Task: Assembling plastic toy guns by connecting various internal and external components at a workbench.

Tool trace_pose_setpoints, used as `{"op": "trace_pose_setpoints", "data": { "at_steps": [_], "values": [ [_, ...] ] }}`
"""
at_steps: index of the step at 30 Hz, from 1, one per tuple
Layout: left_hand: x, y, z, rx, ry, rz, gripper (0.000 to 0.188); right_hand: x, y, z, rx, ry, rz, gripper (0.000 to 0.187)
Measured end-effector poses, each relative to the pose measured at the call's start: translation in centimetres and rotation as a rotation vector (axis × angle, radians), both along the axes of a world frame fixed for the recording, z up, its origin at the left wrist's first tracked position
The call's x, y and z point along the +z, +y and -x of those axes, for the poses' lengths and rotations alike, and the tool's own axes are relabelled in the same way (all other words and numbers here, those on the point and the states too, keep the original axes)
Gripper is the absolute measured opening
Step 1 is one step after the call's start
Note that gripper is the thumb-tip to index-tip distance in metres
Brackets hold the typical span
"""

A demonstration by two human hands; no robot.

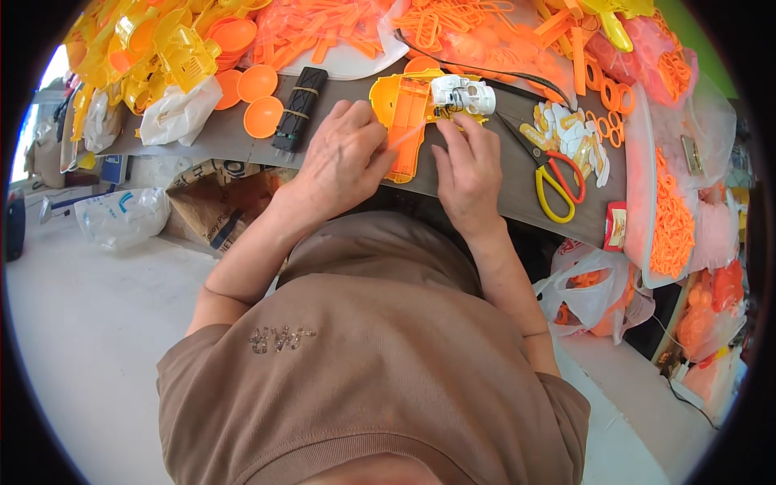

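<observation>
A yellow plastic shell (380, 90) lies at the near edge of the workbench, with a long orange plastic piece (410, 113) across it. A white round-ended plastic part (473, 95) with dark thin wires sits at its right end. My left hand (347, 153) is closed at the shell's left side, pinching a thin pale strip (406, 136) that slants up across the orange piece. My right hand (470, 170) has its fingers curled at the shell's near edge, just below the white part. What those fingertips grip, if anything, is hidden.
A black bar with bands (301, 109) and orange dishes (263, 117) lie left. Scissors with yellow and red handles (556, 186) lie right, beside small printed pieces (570, 137). A bin of orange links (671, 218) stands far right. Orange and yellow parts (182, 48) pile up behind.
</observation>
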State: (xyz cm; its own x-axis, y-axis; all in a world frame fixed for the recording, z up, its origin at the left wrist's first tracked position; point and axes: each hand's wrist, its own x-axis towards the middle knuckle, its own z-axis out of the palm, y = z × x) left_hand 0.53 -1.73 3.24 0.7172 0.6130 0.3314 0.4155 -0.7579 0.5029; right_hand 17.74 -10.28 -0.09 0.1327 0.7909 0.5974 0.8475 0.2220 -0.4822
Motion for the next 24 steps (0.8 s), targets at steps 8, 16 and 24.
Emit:
{"op": "trace_pose_setpoints", "data": {
  "at_steps": [8, 16, 24],
  "values": [
    [-0.2, 0.3, -0.7, 0.093, -0.554, 0.88, 0.018, -0.8, 0.8, 0.4, 0.019, -0.085, 0.066, 0.043],
    [1.2, -1.7, -0.8, -0.119, -0.449, 1.082, 0.008, -0.8, 0.9, 0.2, 0.012, -0.082, 0.068, 0.04],
    [-2.0, -5.4, -1.0, -0.033, -0.232, 1.127, 0.015, -0.7, -0.4, -1.1, -0.006, 0.127, -0.006, 0.029]
  ]
}}
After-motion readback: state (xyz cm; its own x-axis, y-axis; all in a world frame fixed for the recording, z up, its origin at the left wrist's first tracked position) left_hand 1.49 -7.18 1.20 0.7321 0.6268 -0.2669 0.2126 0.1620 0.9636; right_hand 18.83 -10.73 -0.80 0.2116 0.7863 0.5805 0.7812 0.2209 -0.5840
